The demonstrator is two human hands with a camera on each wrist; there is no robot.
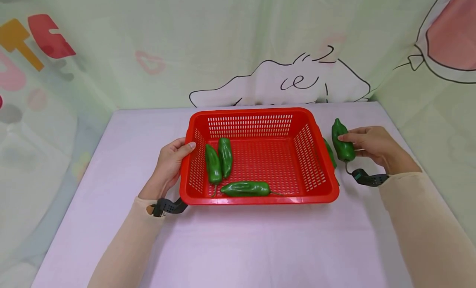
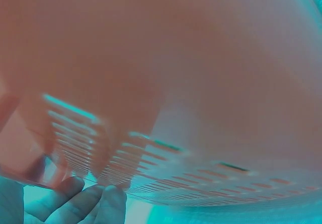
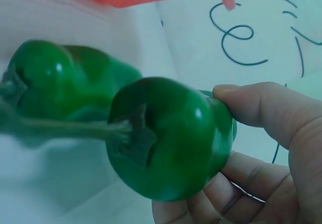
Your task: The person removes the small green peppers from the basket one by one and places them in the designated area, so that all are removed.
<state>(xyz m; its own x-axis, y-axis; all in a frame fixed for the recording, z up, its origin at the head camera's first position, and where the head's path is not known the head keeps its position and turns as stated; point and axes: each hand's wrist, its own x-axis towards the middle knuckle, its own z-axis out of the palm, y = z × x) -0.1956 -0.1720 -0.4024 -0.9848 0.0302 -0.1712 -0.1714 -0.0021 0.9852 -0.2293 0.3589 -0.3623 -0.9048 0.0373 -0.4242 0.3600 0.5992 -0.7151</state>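
Observation:
A red plastic basket [image 1: 260,200] with slotted walls stands in the middle of the table. My left hand [image 1: 169,164] grips its left rim, thumb on top; in the left wrist view the fingertips [image 2: 114,199] touch the slotted wall from outside. Three green peppers lie in the basket: two side by side at the left, one pepper [image 1: 245,189] along the front. Right of the basket, my right hand [image 1: 375,145] holds another green pepper [image 1: 343,145] between thumb and fingers, stem toward me. Beside it a further pepper [image 3: 60,78] lies on the table, partly hidden by the basket in the head view.
A pale cloth covers the table [image 1: 238,246]. Behind it and along both sides hang printed curtains [image 1: 167,40]. Dark wrist cameras sit on both wrists, the right camera [image 1: 368,178] close to the held pepper's stem.

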